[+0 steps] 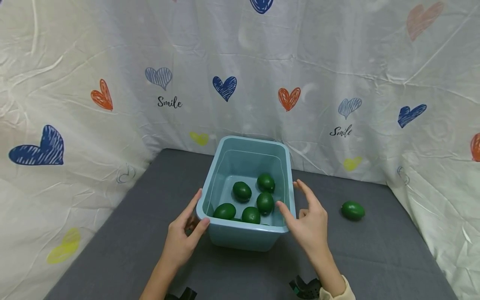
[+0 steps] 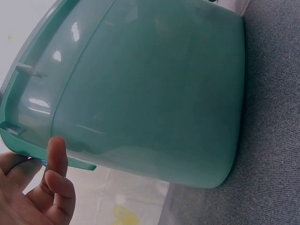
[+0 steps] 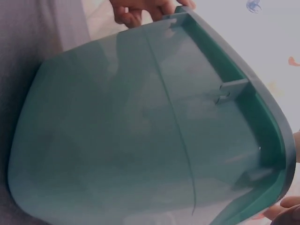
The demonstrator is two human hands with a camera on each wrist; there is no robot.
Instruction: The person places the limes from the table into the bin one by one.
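A light blue plastic bin (image 1: 243, 237) stands on the grey table in the head view, with several dark green limes (image 1: 241, 191) lying on its floor. My left hand (image 1: 183, 239) grips its near left corner: the thumb rests at the rim and the fingers lie against the outer wall, below the rim in the left wrist view. At the right side, my right hand (image 1: 311, 225) has thumb and index finger spread across the rim; whether it presses there I cannot tell. Between the left thumb and fingers shows a small dark green patch, mostly hidden.
One loose lime (image 1: 353, 211) lies on the grey tabletop (image 1: 375, 250), right of the right hand. Behind and at both sides hangs a white curtain (image 1: 255, 116) printed with hearts. Black wrist devices (image 1: 305, 287) show at the bottom edge.
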